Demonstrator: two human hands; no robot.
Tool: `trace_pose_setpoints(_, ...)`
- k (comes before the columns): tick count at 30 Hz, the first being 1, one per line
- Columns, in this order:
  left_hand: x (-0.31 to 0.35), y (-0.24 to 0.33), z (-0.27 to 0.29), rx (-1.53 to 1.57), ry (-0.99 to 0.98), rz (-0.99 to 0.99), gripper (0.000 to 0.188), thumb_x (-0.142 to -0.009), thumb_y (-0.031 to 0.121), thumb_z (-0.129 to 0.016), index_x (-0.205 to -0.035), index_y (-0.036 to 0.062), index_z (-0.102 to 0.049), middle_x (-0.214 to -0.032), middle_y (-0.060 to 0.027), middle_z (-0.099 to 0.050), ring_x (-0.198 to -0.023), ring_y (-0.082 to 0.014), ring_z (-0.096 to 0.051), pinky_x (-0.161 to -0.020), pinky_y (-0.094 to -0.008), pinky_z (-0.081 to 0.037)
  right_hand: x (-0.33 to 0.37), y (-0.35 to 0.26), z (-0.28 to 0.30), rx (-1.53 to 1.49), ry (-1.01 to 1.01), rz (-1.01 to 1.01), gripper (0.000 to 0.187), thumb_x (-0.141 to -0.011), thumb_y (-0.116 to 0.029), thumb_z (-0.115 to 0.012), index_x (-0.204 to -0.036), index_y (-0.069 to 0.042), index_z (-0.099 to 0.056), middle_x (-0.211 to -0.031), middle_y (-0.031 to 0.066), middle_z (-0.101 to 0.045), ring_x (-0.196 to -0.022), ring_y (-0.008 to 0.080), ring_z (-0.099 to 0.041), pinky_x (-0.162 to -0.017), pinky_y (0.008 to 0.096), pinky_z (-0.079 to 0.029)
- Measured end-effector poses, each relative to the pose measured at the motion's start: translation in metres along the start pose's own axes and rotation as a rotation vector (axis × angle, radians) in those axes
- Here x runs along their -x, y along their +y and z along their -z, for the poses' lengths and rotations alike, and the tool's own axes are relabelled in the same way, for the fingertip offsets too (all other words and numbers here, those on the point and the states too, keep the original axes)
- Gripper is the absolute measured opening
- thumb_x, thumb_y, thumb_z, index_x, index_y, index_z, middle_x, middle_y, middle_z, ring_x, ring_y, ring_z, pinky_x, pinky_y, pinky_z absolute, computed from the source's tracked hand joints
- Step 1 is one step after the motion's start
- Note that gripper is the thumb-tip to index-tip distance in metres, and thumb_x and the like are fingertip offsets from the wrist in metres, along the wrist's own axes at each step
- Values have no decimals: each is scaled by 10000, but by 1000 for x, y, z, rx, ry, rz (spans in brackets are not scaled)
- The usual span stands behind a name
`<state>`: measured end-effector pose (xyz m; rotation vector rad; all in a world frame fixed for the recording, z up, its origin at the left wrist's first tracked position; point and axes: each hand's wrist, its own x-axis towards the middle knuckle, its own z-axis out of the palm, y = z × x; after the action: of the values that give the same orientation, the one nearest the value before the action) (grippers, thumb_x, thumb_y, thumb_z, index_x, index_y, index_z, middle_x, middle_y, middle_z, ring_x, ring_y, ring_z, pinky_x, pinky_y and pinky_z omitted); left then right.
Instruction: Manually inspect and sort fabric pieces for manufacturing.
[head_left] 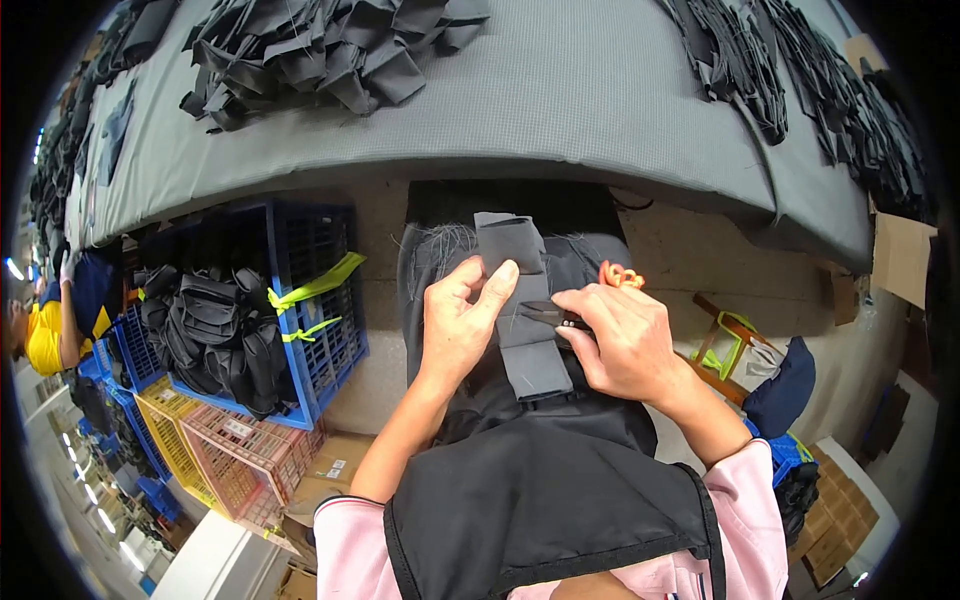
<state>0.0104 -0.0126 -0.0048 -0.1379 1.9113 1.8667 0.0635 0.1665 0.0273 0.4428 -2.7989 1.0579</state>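
My left hand [462,312] pinches the upper part of a chain of dark grey fabric pieces [535,368] between thumb and fingers. The strip hangs down over my lap, folded at its top and bottom ends. My right hand [625,335] is closed around small dark thread snips [545,314], whose blades point left across the strip's middle. Orange rings or loops [621,275] show at the back of that hand. Loose thread ends [445,240] lie on the dark cloth over my lap.
Ahead stands a table under a grey cover [560,110], bearing a heap of dark fabric pieces [330,50] and bundled strips [735,70]. At left, a blue crate [320,310] holds black bags [215,320], near a pink crate [250,450]. A wooden stool [715,350] is right. Another person [55,335] works far left.
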Motion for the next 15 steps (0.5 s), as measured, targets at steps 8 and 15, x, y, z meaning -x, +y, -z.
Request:
trace_pose_setpoints(8,-1,-15,0,53,18,10,338,-851,211,-680,-667,-11,-504,-659,44,-433,-616,-25,-362,-525,-215,-303,3,3,-1,-39,-124,64,296,-660,-44,-727,-916,-31,-580,-762,88,-597,-692,254,-601,-606,330,-457)
trace_pose_setpoints(15,0,-22,-3,59,34,11,333,-839,237,-694,-685,-7,-528,-637,46,-412,-606,-29,-344,-509,-221,-284,11,13,-3,-1411,-257,-617,235,-839,-54,-638,-1017,-23,-489,-898,90,-603,-826,126,-604,-703,260,-483)
